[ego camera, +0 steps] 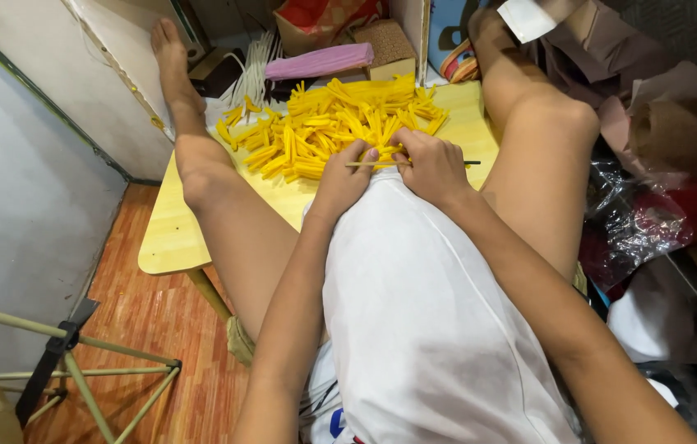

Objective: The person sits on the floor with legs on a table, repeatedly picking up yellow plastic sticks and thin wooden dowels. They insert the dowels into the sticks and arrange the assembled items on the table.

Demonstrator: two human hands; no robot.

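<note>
A big heap of short yellow strips [328, 123] lies on a low pale wooden table [169, 234]. My left hand [342, 177] and my right hand [429, 164] meet at the near edge of the heap. Together they pinch a thin stick [470, 163] held level, with a few yellow strips bunched against it between the fingers. The stick's tip pokes out to the right of my right hand. My legs rest on the table on either side of the heap.
A pink roll [320, 61], a bundle of white sticks [254, 66] and a brown box [387, 43] sit behind the heap. Bags and clutter [653, 205] crowd the right side. A green folding frame [77, 362] stands on the wood floor at lower left. A wall runs along the left.
</note>
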